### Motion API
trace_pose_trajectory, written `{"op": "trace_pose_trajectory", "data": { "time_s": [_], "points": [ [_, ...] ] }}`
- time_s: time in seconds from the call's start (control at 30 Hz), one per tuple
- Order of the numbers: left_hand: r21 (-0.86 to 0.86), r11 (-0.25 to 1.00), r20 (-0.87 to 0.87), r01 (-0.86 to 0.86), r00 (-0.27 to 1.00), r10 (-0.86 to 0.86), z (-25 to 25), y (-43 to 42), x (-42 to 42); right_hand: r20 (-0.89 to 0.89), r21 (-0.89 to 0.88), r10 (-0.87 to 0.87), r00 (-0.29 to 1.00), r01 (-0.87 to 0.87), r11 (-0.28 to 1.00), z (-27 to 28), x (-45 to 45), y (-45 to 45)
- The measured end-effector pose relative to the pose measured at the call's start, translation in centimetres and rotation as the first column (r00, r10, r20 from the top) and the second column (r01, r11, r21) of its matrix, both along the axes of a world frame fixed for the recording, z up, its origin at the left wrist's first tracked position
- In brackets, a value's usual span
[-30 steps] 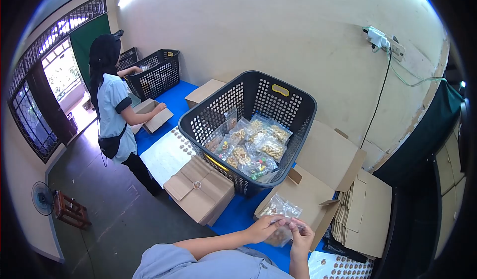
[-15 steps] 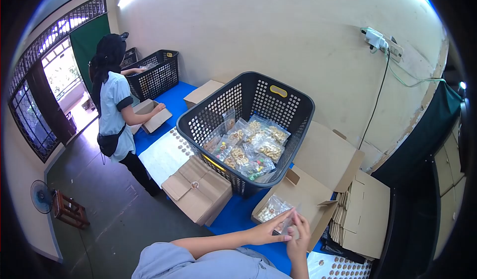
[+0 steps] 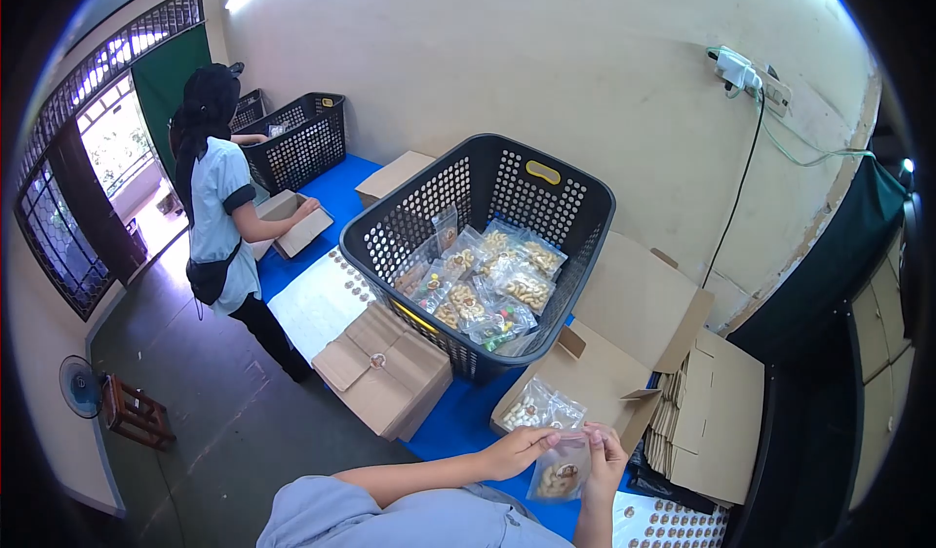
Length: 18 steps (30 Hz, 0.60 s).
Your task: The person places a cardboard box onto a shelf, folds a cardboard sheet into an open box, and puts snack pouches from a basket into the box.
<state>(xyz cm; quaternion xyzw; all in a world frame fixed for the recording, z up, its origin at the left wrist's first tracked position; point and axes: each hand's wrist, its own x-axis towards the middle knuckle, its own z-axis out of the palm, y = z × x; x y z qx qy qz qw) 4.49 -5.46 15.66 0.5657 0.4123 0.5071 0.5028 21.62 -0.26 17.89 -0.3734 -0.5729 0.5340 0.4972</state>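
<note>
My left hand (image 3: 519, 452) and my right hand (image 3: 606, 458) each pinch the top edge of a clear zip bag (image 3: 560, 474). The bag hangs between them with pale snack pieces and a round brown sticker showing. Just beyond it, an open cardboard box (image 3: 624, 358) has its lid raised. Inside the box lie small clear bags (image 3: 533, 406), one with white round pieces. A large black perforated basket (image 3: 390, 246) stands ahead, holding several bags of snacks (image 3: 499, 280).
A closed cardboard box (image 3: 385, 365) with a round seal sits to the left. Flat folded cartons (image 3: 717, 421) are stacked at right beside a sticker sheet (image 3: 668, 524). A co-worker (image 3: 214, 207) handles another box (image 3: 291, 226) near more black baskets (image 3: 302, 143).
My hands have moved apart from close together, and the bag between them now hangs with its front showing. The co-worker's far hand stays at the other basket.
</note>
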Motion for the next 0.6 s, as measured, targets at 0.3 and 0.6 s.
{"op": "trace_pose_trajectory", "data": {
  "time_s": [0.3, 0.6],
  "points": [
    [-0.066, 0.998, 0.053, 0.023, 0.998, -0.019, 1.3, -0.5, 0.8, -0.276, -0.162, -0.080, 0.958, 0.035, 0.986, 0.6, 0.2, -0.4],
    [-0.210, 0.970, 0.212, -0.122, 0.963, 0.167, -0.3, 0.1, 0.1, -0.080, -0.213, 0.101, 0.992, -0.116, 0.970, -1.6, -0.6, -1.3]
  ]
}}
